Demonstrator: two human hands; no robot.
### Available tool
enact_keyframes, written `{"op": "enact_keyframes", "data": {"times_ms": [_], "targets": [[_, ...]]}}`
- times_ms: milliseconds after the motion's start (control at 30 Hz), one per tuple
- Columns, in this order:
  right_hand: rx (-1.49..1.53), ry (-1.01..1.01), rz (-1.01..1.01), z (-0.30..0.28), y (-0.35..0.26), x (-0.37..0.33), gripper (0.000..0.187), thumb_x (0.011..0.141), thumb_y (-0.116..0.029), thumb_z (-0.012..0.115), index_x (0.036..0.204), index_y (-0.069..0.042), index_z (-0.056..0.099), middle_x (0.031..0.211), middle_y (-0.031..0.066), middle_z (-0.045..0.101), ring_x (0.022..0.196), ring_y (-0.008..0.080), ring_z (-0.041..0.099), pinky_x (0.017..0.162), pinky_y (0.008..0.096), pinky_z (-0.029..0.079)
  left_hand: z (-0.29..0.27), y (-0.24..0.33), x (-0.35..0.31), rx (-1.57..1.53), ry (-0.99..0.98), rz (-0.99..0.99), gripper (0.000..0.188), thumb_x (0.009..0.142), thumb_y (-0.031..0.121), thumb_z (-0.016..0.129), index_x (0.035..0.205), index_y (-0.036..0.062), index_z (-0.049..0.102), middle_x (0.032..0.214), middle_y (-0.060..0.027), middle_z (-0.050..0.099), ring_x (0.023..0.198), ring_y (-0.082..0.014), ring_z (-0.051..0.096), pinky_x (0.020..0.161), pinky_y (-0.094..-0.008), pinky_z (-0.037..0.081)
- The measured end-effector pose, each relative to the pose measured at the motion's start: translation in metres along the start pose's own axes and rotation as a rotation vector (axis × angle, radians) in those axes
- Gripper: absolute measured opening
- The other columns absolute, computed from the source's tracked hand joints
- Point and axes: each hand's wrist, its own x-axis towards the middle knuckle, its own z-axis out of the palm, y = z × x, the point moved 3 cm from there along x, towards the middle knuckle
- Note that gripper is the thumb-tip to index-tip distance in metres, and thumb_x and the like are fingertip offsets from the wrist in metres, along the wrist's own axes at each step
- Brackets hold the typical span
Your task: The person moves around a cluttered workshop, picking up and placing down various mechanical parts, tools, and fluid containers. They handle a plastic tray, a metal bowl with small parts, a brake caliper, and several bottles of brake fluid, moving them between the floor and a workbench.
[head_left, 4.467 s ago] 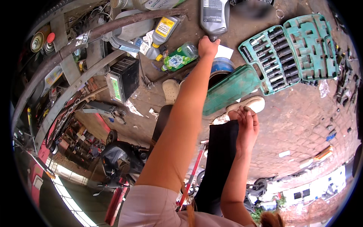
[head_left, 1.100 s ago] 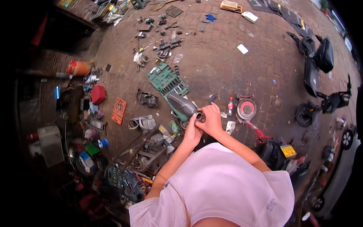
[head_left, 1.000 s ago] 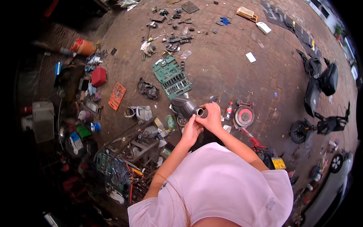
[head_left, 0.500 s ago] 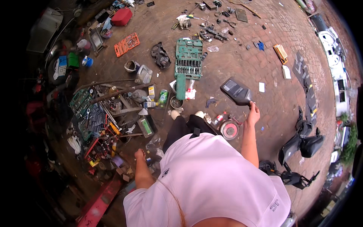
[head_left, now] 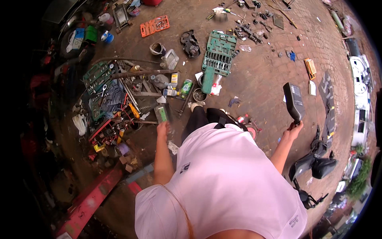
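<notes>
My right hand [head_left: 293,130] is closed round the neck of a dark grey plastic oil bottle [head_left: 293,100]. The bottle's body points away from me, over the brick floor on the right, and a label shows on its face. On the other side, my left hand [head_left: 162,130] is held low in front of me, blurred, so its fingers do not show clearly. Just beyond it lies a grey box with a green label [head_left: 161,113]. I cannot tell whether the hand touches this box.
Left of me, metal bars, tools and a green socket case [head_left: 97,77] make a cluttered heap. Another green case [head_left: 218,53] lies open ahead, near a small pan [head_left: 199,95]. A red beam [head_left: 91,199] stands low left; a black scooter [head_left: 314,163] is at right.
My right hand has swung rightward with the bottle, which now points more straight ahead. My left hand has moved forward to beside the grey box. The view has turned and shifted.
</notes>
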Motion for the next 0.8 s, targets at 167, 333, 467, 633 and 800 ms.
{"op": "enact_keyframes", "data": {"times_ms": [167, 333, 467, 633, 800], "targets": [[-0.064, -0.120, 0.004, 0.019, 0.010, -0.019, 0.027, 0.075, -0.038, 0.066, 0.080, -0.014, 0.056, 0.069, -0.0048, 0.059, 0.060, 0.0052, 0.051, 0.050, 0.0215, 0.027, 0.018, 0.058, -0.011, -0.063, 0.016, 0.105, 0.020, 0.089, 0.020, 0.053, 0.100, 0.0042, 0.061, 0.084, -0.0021, 0.063, 0.068, -0.0102, 0.060, 0.054, -0.0208, 0.046], [-0.125, -0.254, 0.037, 0.054, 0.020, -0.041, 0.026, 0.080, -0.039, 0.058, 0.069, -0.019, 0.047, 0.055, -0.0084, 0.045, 0.046, 0.0036, 0.041, 0.043, 0.0217, 0.018, -0.018, 0.018, -0.021, -0.128, 0.109, 0.043, 0.019, 0.089, 0.020, 0.053, 0.099, 0.0061, 0.061, 0.085, -0.0020, 0.063, 0.066, -0.0084, 0.059, 0.055, -0.0195, 0.047], [-0.174, -0.416, 0.068, 0.090, 0.028, -0.018, 0.026, 0.078, -0.039, 0.064, 0.077, -0.016, 0.052, 0.062, -0.0071, 0.053, 0.055, 0.0029, 0.046, 0.048, 0.0204, 0.023, -0.070, -0.096, -0.027, -0.227, 0.253, -0.111, 0.021, 0.085, 0.022, 0.055, 0.099, 0.0081, 0.062, 0.086, -0.0025, 0.064, 0.067, -0.0099, 0.059, 0.057, -0.0201, 0.047], [-0.210, -0.571, -0.016, 0.171, 0.037, -0.010, 0.026, 0.078, -0.038, 0.064, 0.077, -0.015, 0.051, 0.062, -0.0061, 0.052, 0.054, 0.0035, 0.047, 0.047, 0.0190, 0.027, -0.056, -0.182, -0.077, -0.467, 0.475, -0.329, 0.018, 0.081, 0.018, 0.059, 0.096, 0.0086, 0.062, 0.084, -0.0042, 0.064, 0.066, -0.0134, 0.059, 0.057, -0.0243, 0.048], [-0.387, -0.844, 0.066, 0.264, 0.047, -0.060, 0.027, 0.078, -0.039, 0.064, 0.075, -0.016, 0.049, 0.056, -0.0066, 0.048, 0.047, 0.0034, 0.041, 0.043, 0.0201, 0.025, 0.006, -0.210, -0.127, -0.579, 0.506, -0.236, 0.029, 0.083, 0.024, 0.057, 0.106, 0.0065, 0.060, 0.101, -0.0054, 0.063, 0.077, -0.0141, 0.059, 0.068, -0.0249, 0.047]]}}
